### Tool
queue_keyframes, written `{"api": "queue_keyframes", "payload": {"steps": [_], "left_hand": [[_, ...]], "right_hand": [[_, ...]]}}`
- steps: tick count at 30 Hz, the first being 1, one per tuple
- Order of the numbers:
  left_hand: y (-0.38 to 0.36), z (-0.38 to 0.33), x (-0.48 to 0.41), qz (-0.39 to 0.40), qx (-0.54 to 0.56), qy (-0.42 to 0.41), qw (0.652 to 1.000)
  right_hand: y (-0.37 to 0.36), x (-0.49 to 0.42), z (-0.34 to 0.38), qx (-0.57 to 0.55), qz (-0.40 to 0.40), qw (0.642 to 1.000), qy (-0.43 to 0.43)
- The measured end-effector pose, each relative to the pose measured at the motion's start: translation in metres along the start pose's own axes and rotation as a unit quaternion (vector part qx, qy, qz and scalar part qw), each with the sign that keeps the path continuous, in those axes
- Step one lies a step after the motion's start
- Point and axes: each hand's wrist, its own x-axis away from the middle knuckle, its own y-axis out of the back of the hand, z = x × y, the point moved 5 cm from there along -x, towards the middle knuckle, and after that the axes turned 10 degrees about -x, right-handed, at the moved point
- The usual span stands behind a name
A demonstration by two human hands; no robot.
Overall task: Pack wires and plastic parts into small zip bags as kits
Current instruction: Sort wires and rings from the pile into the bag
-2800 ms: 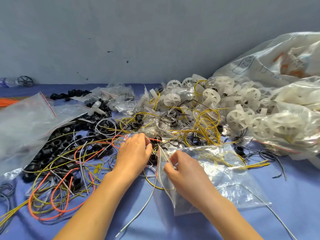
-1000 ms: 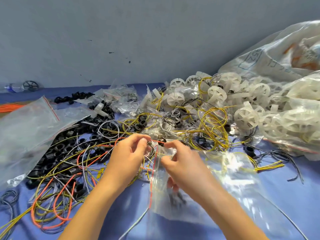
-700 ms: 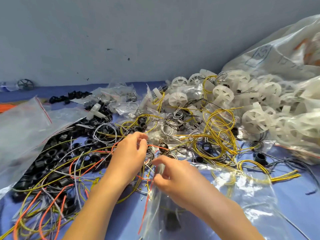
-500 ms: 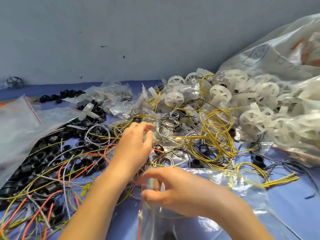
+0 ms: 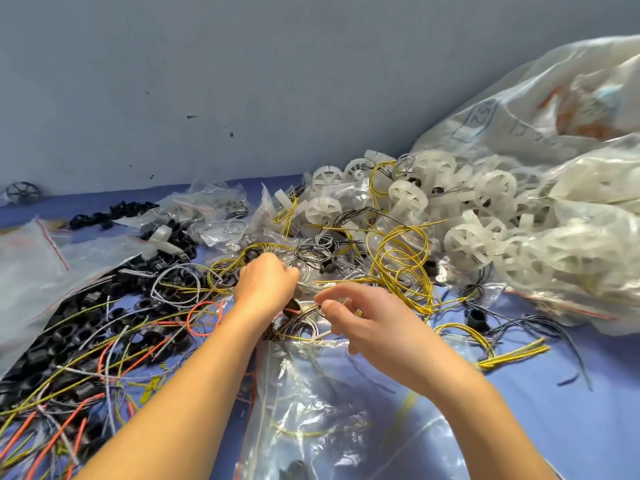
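My left hand (image 5: 266, 284) reaches forward into the tangle of yellow wires (image 5: 398, 265) and grey wires (image 5: 180, 282). Its fingers are curled down round wires there, and the fingertips are mostly hidden. My right hand (image 5: 370, 320) hovers just right of it with loosely curled fingers, thumb and forefinger slightly apart near a grey wire loop (image 5: 304, 327), holding nothing. A clear zip bag (image 5: 322, 403) lies flat under my right wrist with a few wires inside. Black plastic rings (image 5: 69, 337) lie in a heap on the left. White plastic wheels (image 5: 474, 237) pile up at the right.
Large clear bags of white wheels (image 5: 571, 244) fill the right side. An empty zip bag (image 5: 31, 271) lies at far left, small filled packets (image 5: 214, 202) at the back. Orange wires (image 5: 204, 313) run through the left heap. A grey wall stands behind the blue cloth (image 5: 571, 410).
My right hand has let go of the zip bag's mouth, and the bag now lies flat. Both hands have moved forward into the wire pile, the left one farthest.
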Motion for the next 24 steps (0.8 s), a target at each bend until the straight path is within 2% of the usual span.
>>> {"api": "queue_keyframes", "payload": {"steps": [2,4,6,8,10,13,16,20,24], "left_hand": [[0.014,0.005,0.003,-0.014,0.062,0.016,0.998],[0.038,0.014,0.012,-0.085,0.107,0.020,0.990],[0.066,0.022,0.034,-0.172,0.153,-0.027,0.973],[0.089,0.025,0.064,-0.224,0.192,-0.095,0.951],[0.098,0.025,0.091,-0.207,0.246,-0.153,0.934],[0.097,0.023,0.119,-0.153,0.265,-0.215,0.927],[0.094,0.021,0.130,-0.147,0.254,-0.242,0.925],[0.083,0.022,0.131,-0.153,0.225,-0.227,0.935],[0.073,0.027,0.126,-0.173,0.113,-0.217,0.954]], "right_hand": [[0.006,0.001,0.001,-0.004,-0.019,1.000,0.004],[0.011,0.001,0.005,-0.007,-0.045,0.999,0.011],[0.015,0.001,0.012,-0.009,-0.082,0.996,0.033],[0.015,0.002,0.022,-0.002,-0.123,0.990,0.069],[0.009,0.002,0.033,0.018,-0.123,0.986,0.111],[-0.012,0.005,0.043,0.050,-0.046,0.987,0.146],[-0.029,0.011,0.044,0.042,0.030,0.987,0.150],[-0.025,0.018,0.037,0.009,0.004,0.990,0.141],[-0.015,0.019,0.026,0.014,-0.005,0.994,0.105]]}}
